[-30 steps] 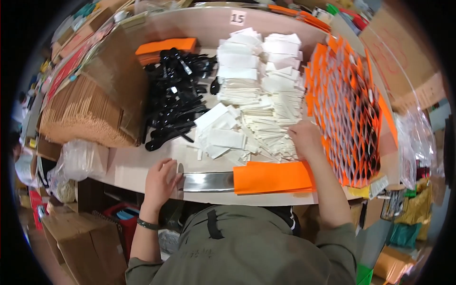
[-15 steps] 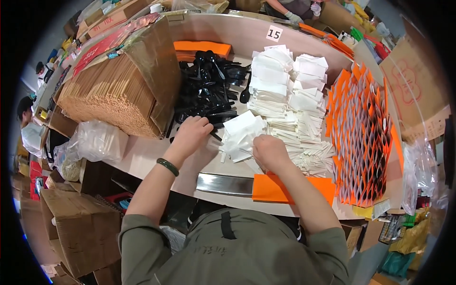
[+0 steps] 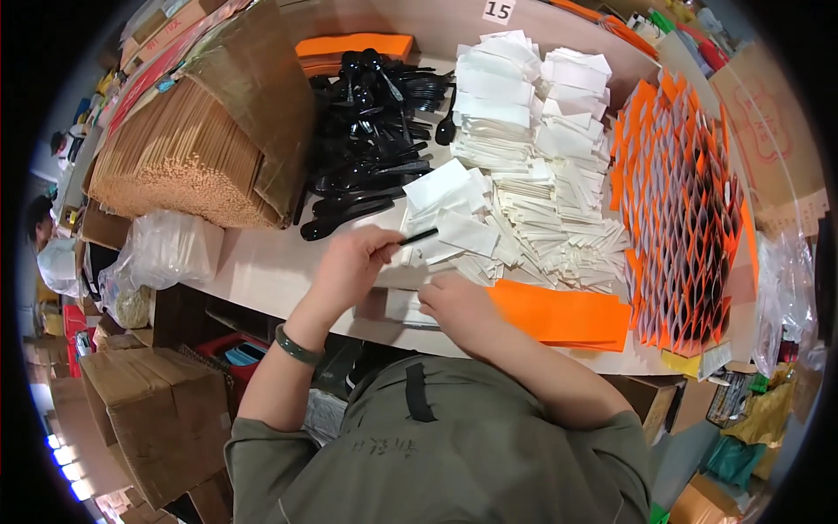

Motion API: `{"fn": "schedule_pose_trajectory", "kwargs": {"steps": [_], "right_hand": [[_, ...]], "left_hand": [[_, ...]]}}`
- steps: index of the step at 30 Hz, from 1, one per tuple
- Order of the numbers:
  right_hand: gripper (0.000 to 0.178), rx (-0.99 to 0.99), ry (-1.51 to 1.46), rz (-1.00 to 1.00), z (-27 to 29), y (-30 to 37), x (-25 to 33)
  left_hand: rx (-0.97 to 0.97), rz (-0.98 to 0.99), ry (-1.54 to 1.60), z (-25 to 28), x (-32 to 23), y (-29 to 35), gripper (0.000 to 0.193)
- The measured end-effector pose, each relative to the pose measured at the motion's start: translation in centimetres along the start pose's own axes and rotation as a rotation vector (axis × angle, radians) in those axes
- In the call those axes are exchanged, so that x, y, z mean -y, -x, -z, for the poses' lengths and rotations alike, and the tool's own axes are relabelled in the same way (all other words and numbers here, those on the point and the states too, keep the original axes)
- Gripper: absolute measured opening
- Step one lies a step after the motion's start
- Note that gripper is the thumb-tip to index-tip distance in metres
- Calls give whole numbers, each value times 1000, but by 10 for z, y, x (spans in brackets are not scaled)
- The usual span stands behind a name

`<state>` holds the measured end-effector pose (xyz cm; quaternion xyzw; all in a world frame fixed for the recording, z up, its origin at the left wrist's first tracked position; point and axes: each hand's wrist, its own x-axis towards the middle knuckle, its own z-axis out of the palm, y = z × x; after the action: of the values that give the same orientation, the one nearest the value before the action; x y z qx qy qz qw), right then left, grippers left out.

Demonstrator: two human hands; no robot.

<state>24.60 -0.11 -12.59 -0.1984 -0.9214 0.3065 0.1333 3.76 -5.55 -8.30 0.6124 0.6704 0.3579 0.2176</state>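
Observation:
My left hand [image 3: 347,264] is closed around a thin black plastic spoon [image 3: 421,236]; its handle sticks out to the right past my fingers, and the rest is hidden. Lower and to the right, my right hand [image 3: 460,307] has its fingers curled at the end of a white paper packet [image 3: 403,306], blurred over the table's front edge. Beyond my left hand lies a heap of black spoons [image 3: 362,179]. White paper packets [image 3: 467,231] lie loose just beyond my hands, and stacked rows of them [image 3: 493,113] rise behind. An orange sleeve stack [image 3: 563,314] sits beside my right forearm.
On the left a large open carton [image 3: 253,96] holds a dense bundle of wooden sticks [image 3: 188,166]. A clear plastic bag [image 3: 170,249] hangs near the table edge. Fanned orange sleeves [image 3: 676,218] stand on the right, and more orange sheets [image 3: 353,45] lie at the back.
My left hand has come away from the spoon heap with a black spoon. My right hand has moved left and toward me from the loose packets. The whole view has shifted slightly.

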Motion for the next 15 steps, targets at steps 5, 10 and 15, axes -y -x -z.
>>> {"fn": "schedule_pose_trajectory", "kwargs": {"steps": [5,10,15], "right_hand": [[20,-162,146,46,15,19,-9],[31,-127,170,313,22,48,-19],[38,-72,356,320,12,63,-24]], "left_hand": [[-3,236,130,-11,-7,34,10],[132,-190,-201,-51,-3,42,12],[-384,-459,-635,41,-11,-6,16]]}}
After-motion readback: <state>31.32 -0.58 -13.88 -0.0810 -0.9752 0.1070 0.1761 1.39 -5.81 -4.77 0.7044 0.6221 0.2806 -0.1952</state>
